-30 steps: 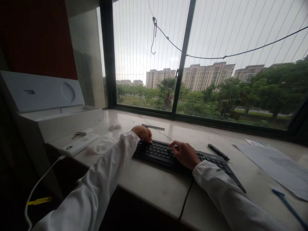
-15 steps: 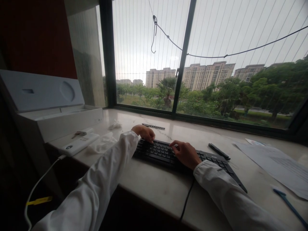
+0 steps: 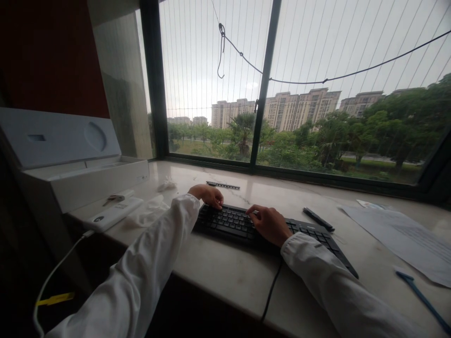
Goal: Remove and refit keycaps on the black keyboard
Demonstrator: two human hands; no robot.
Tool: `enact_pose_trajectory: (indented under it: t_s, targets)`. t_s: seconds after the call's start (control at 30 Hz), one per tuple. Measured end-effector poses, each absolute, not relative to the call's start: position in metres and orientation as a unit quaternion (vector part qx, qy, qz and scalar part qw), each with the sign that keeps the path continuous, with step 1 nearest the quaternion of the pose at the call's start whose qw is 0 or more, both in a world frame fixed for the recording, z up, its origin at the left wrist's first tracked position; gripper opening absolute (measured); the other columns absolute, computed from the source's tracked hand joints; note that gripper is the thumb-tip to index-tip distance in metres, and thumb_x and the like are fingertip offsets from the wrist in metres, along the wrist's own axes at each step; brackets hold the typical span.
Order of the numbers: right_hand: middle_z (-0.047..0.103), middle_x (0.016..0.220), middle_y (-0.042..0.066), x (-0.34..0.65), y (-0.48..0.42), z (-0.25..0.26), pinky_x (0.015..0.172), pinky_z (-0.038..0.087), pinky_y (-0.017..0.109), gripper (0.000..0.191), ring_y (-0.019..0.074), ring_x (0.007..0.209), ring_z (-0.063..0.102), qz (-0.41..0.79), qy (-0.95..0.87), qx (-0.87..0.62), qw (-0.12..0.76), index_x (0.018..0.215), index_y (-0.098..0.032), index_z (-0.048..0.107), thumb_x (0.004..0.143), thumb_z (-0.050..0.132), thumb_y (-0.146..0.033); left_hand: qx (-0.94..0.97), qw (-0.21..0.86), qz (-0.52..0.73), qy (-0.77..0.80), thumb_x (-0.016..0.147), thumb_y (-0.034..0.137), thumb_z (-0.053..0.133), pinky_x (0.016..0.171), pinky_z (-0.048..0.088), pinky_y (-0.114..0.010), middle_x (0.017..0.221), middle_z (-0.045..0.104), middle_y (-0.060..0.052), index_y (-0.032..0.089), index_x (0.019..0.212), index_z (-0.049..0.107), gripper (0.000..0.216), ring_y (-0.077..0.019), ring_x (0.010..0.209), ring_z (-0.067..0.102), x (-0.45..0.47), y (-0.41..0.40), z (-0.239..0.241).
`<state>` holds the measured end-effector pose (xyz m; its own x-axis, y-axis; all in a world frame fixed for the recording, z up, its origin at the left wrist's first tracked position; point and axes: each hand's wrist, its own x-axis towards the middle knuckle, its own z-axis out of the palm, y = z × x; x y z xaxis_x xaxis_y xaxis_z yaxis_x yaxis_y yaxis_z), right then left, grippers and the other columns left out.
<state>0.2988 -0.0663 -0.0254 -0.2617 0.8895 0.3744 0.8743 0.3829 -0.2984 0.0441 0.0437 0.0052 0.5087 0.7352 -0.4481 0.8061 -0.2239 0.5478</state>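
On the keyboard (image 3: 232, 223), both hands (image 3: 269, 224), empty.

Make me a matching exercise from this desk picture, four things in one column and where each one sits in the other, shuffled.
Things:
1. left hand
2. right hand
3. open white box
4. sheet of paper

Places:
A. far right of the stone ledge
B. on the middle keys of the black keyboard
C. far left of the ledge, lid up
D. at the keyboard's left end

Pairs: 1-D, 2-B, 3-C, 4-A
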Motion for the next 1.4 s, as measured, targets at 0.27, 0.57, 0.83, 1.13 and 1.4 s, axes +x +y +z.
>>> enact_pose_trajectory:
  t_s: [0.27,0.57,0.83,1.13,1.4]
  targets:
    - [0.067,0.07,0.0,0.299,-0.067,-0.024,0.059,0.033,0.024,0.025,0.0136,0.062,0.059,0.013,-0.793,-0.561,0.237,0.096,-0.029,0.069,0.084,0.048,-0.035,0.799,0.388,-0.022,0.46,0.057,0.048,0.074,0.051,0.033,-0.017,0.063,0.046,0.006,0.019,0.086,0.059,0.044,-0.0065,0.057,0.04,0.04,0.037,0.004]
    - [0.067,0.07,-0.001,0.3,-0.066,-0.024,0.06,0.035,0.024,0.025,0.0141,0.064,0.06,0.012,-0.793,-0.56,0.242,0.097,-0.03,0.069,0.084,0.048,-0.036,0.839,0.325,0.002,0.437,0.065,0.052,0.068,0.059,0.041,-0.02,0.091,0.065,-0.001,0.02,0.096,0.069,0.045,-0.0069,0.059,0.052,0.03,0.021,0.012]
    - [0.068,0.074,0.0,0.3,-0.068,-0.023,0.061,0.034,0.024,0.026,0.0145,0.067,0.061,0.02,-0.794,-0.556,0.247,0.097,-0.029,0.068,0.085,0.047,-0.036,0.843,0.274,0.001,0.463,0.061,0.05,0.072,0.058,0.043,-0.02,0.082,0.07,-0.001,0.025,0.095,0.073,0.043,-0.0084,0.056,0.054,0.034,0.01,0.026]
    - [0.069,0.076,0.001,0.299,-0.07,-0.02,0.06,0.034,0.024,0.027,0.0139,0.066,0.06,0.024,-0.79,-0.566,0.235,0.099,-0.028,0.068,0.085,0.047,-0.036,0.85,0.215,0.009,0.48,0.058,0.054,0.072,0.054,0.039,-0.019,0.072,0.069,0.0,0.024,0.091,0.075,0.045,-0.0081,0.054,0.051,0.038,0.003,0.031]
    - [0.067,0.072,-0.001,0.3,-0.067,-0.024,0.059,0.034,0.024,0.024,0.0144,0.065,0.059,0.016,-0.792,-0.558,0.247,0.096,-0.03,0.068,0.084,0.048,-0.036,0.853,0.217,0.024,0.475,0.058,0.052,0.074,0.057,0.038,-0.02,0.075,0.069,-0.001,0.024,0.092,0.075,0.044,-0.0098,0.058,0.052,0.036,0.004,0.03]
